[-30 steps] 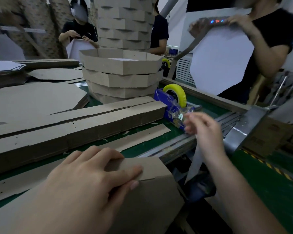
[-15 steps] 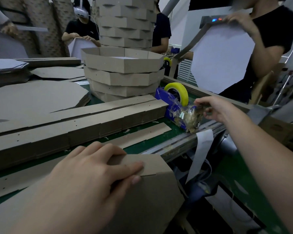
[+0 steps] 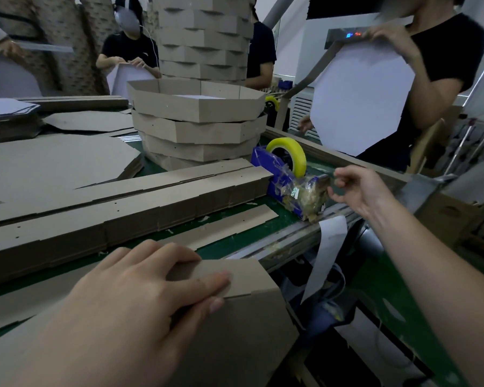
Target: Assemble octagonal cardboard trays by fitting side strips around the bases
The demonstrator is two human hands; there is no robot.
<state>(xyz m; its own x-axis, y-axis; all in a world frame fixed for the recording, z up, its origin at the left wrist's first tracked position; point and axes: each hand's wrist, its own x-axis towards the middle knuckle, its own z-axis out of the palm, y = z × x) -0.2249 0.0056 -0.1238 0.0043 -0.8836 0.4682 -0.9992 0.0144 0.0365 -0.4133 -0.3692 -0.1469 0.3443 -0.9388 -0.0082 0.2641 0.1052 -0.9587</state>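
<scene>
Left hand [image 3: 140, 297] grip spread flat, pressing strip [image 3: 243, 277] onto base [image 3: 249, 333]. Right hand [image 3: 361, 188] at tape dispenser [image 3: 280, 181]; grip state unclear.

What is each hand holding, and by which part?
The left hand presses the cardboard strip where its ends overlap. The right hand is at the front of the tape dispenser; whether it pinches tape cannot be told.

Light: dim, cool, brightest at upper right | Shadows: soft | Distortion: wide-angle bending at edges | Blur: slight softness in lower foreground
</scene>
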